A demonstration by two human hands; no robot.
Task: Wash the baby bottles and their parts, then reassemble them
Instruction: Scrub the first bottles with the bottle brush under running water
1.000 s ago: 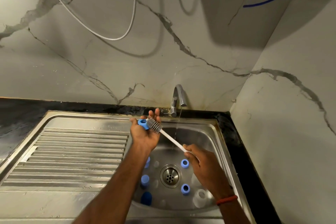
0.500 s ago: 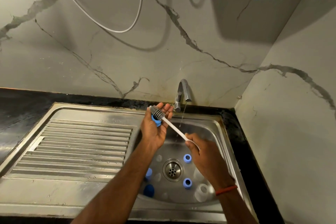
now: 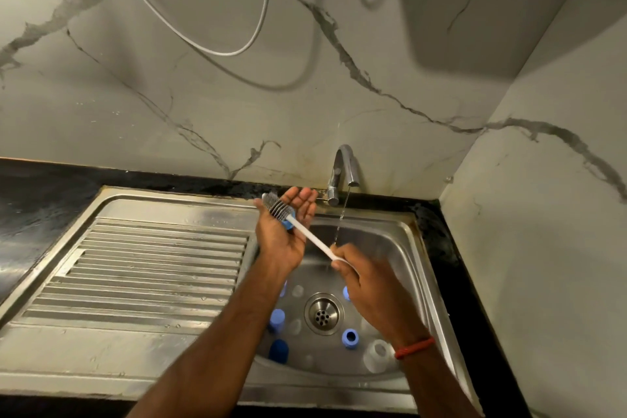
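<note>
A marble wall backs a steel sink [image 3: 400, 234] in a dark worktop [image 3: 40, 200]. At twelve o'clock our left hand [image 3: 285, 231] cups, fingers apart, a small blue part [image 3: 290, 225]; our right hand [image 3: 366, 282] clamps the brush [image 3: 298, 220]. Wet, light, slippery, we judge; pinch its rim. Mostly hidden.
</note>
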